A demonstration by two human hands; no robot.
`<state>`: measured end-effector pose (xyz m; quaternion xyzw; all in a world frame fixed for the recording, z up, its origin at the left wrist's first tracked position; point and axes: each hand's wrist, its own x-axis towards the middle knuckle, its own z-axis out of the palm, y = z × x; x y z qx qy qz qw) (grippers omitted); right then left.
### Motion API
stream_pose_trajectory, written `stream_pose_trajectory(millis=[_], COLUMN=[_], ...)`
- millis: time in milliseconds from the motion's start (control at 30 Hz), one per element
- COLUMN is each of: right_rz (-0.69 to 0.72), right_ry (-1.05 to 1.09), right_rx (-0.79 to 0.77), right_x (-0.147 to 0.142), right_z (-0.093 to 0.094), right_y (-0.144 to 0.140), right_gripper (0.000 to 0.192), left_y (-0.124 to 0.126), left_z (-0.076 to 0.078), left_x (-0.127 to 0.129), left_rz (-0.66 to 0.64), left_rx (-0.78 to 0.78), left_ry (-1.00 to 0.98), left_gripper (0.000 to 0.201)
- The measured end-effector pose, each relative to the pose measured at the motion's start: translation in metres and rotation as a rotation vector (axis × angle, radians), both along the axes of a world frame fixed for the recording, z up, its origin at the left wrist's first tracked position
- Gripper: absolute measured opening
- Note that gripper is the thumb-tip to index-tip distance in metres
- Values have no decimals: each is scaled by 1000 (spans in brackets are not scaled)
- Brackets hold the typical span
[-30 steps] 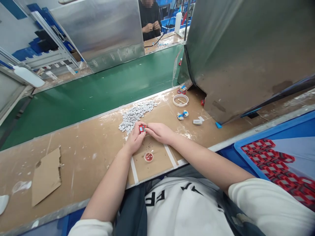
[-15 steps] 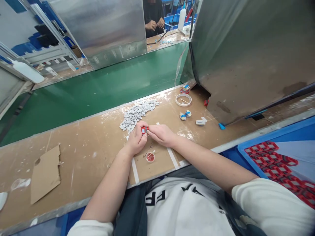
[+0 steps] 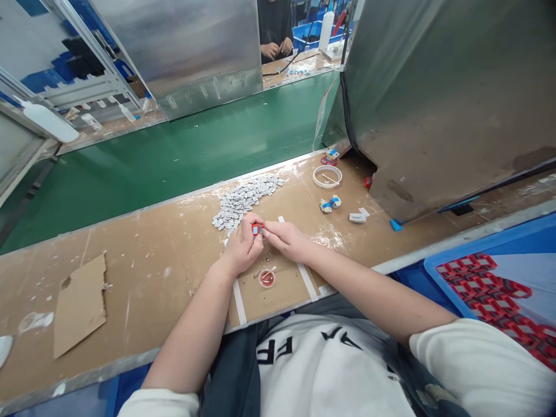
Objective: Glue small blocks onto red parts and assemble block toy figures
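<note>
Between my hands is a small red plastic part [image 3: 256, 229] with a pale rectangular face. My left hand [image 3: 244, 246] is closed around its left side. From the right, the fingertips of my right hand [image 3: 287, 238] are pinched together at the part's edge; whether they hold something small as well is hidden. Below the hands stands a small round cup [image 3: 266, 278] of red paste with a thin stick lying across it. Just beyond my left hand spreads a heap of small grey-white tiles [image 3: 243, 200] on the brown worktable [image 3: 152, 260].
A white tape roll [image 3: 327, 176], blue-and-white blocks [image 3: 330, 203] and a white block [image 3: 357, 218] lie to the right. Torn cardboard [image 3: 82, 304] rests at left. A blue tray [image 3: 434, 263] of red parts stands at lower right. Across the green belt [image 3: 195, 139], a person's hands [image 3: 278, 48] work.
The view has shifted slightly, so the scene sits a little differently in frame. Both hands stay on the red part in nearly the same pose.
</note>
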<state>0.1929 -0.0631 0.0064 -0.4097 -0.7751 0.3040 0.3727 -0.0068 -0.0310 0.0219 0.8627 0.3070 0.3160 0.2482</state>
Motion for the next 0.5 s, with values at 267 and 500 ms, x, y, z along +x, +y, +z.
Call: stream_pose_trajectory(millis=[267, 500], right_rz=[7, 40], right_ry=[-50, -52], right_rx=[-103, -152], right_x=[-1, 1], right_z=[2, 1], right_y=[10, 13], right_gripper=[31, 25], left_y=[5, 6], left_z=[2, -4], left_x=[3, 6], left_rz=[144, 165], left_rx=[-381, -605], left_ry=[-17, -131], left_gripper=[30, 34])
